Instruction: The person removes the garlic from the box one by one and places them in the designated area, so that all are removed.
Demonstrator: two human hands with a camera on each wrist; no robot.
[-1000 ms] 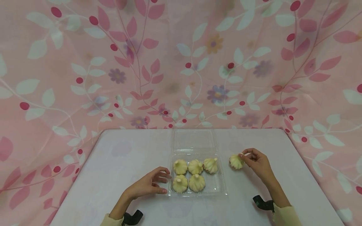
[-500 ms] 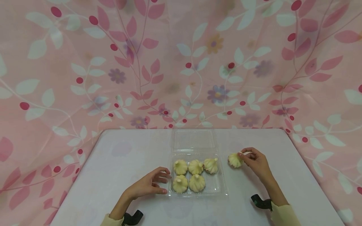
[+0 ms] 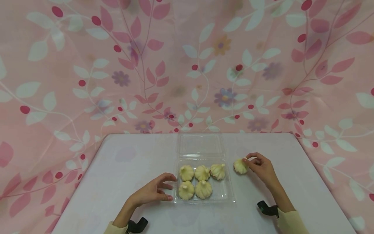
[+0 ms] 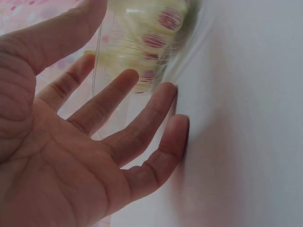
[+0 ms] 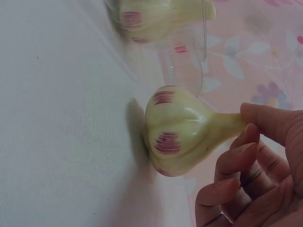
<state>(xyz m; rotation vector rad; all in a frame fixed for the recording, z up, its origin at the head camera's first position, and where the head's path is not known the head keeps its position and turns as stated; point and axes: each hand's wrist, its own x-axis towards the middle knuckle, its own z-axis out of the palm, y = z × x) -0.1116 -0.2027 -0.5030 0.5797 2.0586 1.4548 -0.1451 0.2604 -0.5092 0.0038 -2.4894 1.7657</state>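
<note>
My right hand pinches a garlic bulb by its stem between thumb and fingers. The bulb is pale yellow-green with purple streaks, held close over the table, right of a clear plastic box. Inside that box sit several more bulbs, three along the back and two in front; the front right spot shows bare plastic. On the box's left side, my left hand is spread with relaxed fingers right at the wall. In the left wrist view, its fingers are apart, and purple-streaked garlic shows through the plastic.
The box's clear lid lies folded back behind it. All of this stands on a white table, whose far edge meets a pink floral cloth. A black wrist camera is on the right wrist, another on the left.
My right hand has moved slightly left with the garlic bulb, bringing it closer to the box. The left hand, the box and the bulbs in it stay as they were.
</note>
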